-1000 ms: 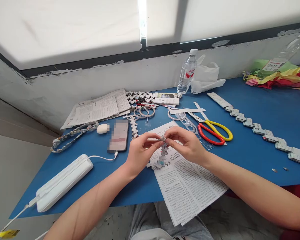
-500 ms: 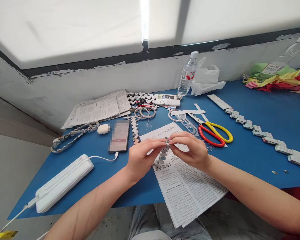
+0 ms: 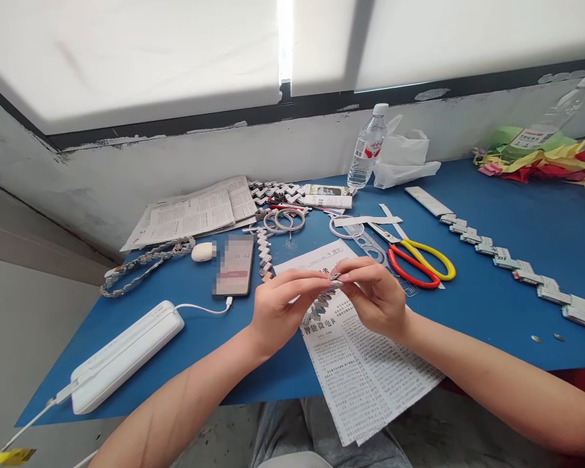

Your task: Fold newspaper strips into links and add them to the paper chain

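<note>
Over a printed newspaper sheet (image 3: pixel 355 364), my left hand (image 3: pixel 286 304) and my right hand (image 3: pixel 374 296) meet at the fingertips. Both pinch the upper end of a folded newspaper-strip chain (image 3: pixel 320 305), whose zigzag links hang down between my hands. My fingers cover part of the held end, so the exact fold there is hidden. Just beyond my right hand lie scissors (image 3: pixel 414 263) with one red and one yellow handle, blades under white paper strips (image 3: pixel 368 221). A phone (image 3: pixel 234 266) on a charging cable is left of my left hand.
A long folded-paper chain (image 3: pixel 517 266) runs along the right. A white power strip (image 3: pixel 127 357), a looped chain (image 3: pixel 146 270) and stacked newspapers (image 3: pixel 190 211) lie left. A water bottle (image 3: pixel 368 146), a plastic bag (image 3: pixel 404 156) and coloured paper scraps (image 3: pixel 541 159) are at the back.
My fingertips have shifted slightly at the chain's end, and my right thumb and fingers are bent differently. Both hands still pinch the chain; the objects on the table have stayed put.
</note>
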Motion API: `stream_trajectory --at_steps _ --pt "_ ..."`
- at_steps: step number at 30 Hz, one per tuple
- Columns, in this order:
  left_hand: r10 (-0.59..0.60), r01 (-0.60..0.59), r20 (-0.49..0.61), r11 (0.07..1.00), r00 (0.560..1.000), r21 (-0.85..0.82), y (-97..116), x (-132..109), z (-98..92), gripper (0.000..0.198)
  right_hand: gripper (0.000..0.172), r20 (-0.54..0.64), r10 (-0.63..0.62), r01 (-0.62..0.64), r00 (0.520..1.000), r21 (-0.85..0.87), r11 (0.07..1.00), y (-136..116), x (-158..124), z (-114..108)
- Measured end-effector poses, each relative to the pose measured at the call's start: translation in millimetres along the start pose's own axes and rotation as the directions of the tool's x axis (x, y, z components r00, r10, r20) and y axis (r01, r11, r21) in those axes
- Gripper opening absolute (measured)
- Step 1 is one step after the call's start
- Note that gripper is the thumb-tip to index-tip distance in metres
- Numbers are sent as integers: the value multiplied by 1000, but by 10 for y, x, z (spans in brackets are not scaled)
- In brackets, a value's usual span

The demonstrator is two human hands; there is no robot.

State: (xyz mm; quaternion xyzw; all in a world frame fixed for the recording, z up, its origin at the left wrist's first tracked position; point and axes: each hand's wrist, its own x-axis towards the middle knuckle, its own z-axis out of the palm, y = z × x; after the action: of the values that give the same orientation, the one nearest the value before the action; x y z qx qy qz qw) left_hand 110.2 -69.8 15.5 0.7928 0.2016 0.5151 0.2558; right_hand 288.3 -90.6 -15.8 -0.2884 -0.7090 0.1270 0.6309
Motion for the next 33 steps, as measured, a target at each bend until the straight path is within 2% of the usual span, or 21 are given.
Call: stream_trajectory --at_steps 5,19,27,33 --pt "43 -43 4 998 999 48 4 -12 0 22 21 1 9 -9 1000 -15 1000 -25 6 0" --pt "102 -103 13 995 995 15 -48 -73 25 35 35 16 -117 118 993 -169 978 -49 1 -23" --pt "15 -15 -4 1000 1000 11 13 -9 54 21 36 80 -190 205 978 -266 942 -64 40 -45" --pt "-7 7 -18 1000 1000 22 22 13 50 10 31 56 -175 184 983 -251 950 -100 58 -1"
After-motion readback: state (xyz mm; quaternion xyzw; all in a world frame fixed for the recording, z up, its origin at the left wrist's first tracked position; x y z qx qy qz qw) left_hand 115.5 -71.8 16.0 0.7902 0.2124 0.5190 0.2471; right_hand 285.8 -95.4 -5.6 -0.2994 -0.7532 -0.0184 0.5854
